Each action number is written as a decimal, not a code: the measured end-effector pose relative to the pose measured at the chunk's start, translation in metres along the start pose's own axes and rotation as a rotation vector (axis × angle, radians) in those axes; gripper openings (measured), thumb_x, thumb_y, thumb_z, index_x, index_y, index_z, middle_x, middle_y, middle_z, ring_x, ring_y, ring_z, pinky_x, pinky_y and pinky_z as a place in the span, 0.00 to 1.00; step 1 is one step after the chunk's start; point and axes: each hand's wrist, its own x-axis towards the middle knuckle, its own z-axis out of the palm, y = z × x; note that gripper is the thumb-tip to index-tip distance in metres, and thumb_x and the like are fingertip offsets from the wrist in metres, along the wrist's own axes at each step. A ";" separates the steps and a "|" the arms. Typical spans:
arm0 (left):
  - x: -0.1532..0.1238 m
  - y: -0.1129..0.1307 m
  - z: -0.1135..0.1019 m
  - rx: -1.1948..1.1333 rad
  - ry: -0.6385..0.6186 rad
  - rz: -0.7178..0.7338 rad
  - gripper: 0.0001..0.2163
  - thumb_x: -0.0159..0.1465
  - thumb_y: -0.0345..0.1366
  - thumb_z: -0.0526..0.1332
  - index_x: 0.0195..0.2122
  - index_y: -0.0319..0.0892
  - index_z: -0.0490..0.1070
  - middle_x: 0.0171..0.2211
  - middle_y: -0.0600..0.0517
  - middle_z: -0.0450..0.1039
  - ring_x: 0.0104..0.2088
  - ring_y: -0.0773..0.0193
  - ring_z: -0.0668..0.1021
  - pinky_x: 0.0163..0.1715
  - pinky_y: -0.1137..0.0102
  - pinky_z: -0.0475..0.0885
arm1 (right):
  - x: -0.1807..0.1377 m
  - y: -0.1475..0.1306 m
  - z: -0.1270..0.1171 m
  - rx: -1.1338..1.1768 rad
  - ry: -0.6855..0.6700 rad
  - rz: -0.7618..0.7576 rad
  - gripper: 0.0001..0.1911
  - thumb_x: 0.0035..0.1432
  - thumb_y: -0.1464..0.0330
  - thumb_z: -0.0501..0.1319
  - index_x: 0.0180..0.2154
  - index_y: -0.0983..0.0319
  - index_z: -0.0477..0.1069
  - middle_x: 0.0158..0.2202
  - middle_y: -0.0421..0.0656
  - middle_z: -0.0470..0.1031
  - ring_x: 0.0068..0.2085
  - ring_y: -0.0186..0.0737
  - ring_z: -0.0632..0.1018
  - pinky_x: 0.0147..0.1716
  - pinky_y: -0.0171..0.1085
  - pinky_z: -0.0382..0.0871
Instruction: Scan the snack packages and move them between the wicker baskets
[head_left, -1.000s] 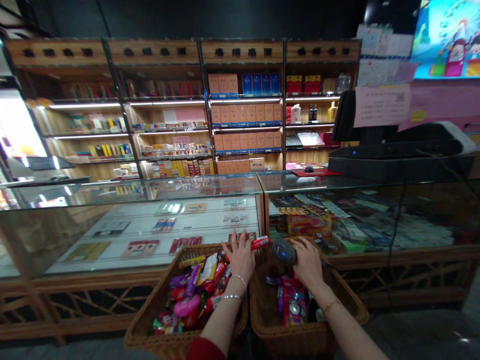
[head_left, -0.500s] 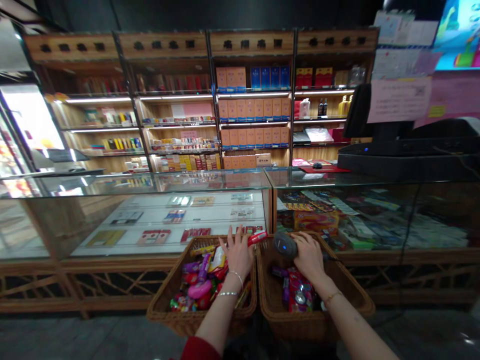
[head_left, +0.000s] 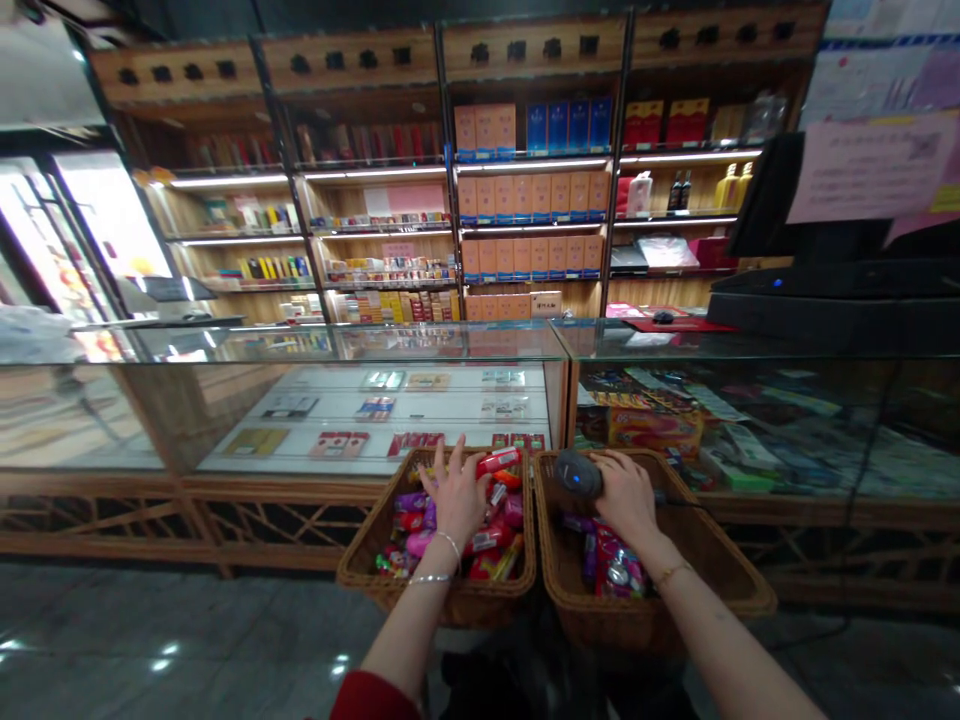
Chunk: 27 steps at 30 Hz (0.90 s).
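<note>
My left hand [head_left: 459, 500] is over the left wicker basket [head_left: 358, 560], pinching a small red candy tube [head_left: 498, 461] between thumb and fingers; the other fingers are spread. Below it lie several wrapped sweets in purple, pink, red and yellow, among them a pink packet [head_left: 420, 543]. My right hand [head_left: 628, 497] grips a dark grey barcode scanner [head_left: 579, 474] with a blue light, its head pointing left. It is held above the right wicker basket [head_left: 731, 590], where a red-and-purple candy bag [head_left: 616, 568] and some purple packets lie.
Behind the baskets runs a glass display counter [head_left: 420, 345] with flat packs inside. A black monitor [head_left: 769, 195] stands on it at the right. Shelves of orange boxes [head_left: 532, 198] and bottles line the wall. A dark cable [head_left: 862, 480] hangs down the counter front.
The red candy tube has moved left in my left hand, away from the gap between the baskets and over the left one. My view has tilted down and turned slightly left. My right hand still holds the scanner.
</note>
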 end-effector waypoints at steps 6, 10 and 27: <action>-0.011 -0.015 -0.011 -0.003 0.009 -0.011 0.17 0.64 0.41 0.57 0.54 0.54 0.73 0.69 0.53 0.56 0.70 0.45 0.51 0.65 0.37 0.44 | -0.002 -0.002 0.003 -0.018 -0.029 0.014 0.23 0.48 0.79 0.55 0.45 0.60 0.76 0.53 0.41 0.77 0.60 0.43 0.66 0.54 0.42 0.55; -0.016 -0.019 -0.011 -0.011 0.040 -0.025 0.26 0.65 0.47 0.56 0.64 0.50 0.61 0.71 0.49 0.49 0.71 0.44 0.47 0.65 0.38 0.44 | -0.002 -0.002 0.005 -0.022 -0.022 0.022 0.23 0.48 0.79 0.56 0.45 0.60 0.76 0.53 0.42 0.77 0.59 0.42 0.67 0.54 0.42 0.56; -0.016 0.005 -0.003 0.012 -0.001 -0.031 0.35 0.63 0.51 0.57 0.69 0.45 0.51 0.72 0.44 0.41 0.71 0.40 0.39 0.65 0.38 0.41 | -0.006 0.011 0.002 -0.024 -0.013 0.025 0.21 0.52 0.78 0.54 0.46 0.59 0.76 0.53 0.43 0.77 0.60 0.44 0.66 0.51 0.43 0.60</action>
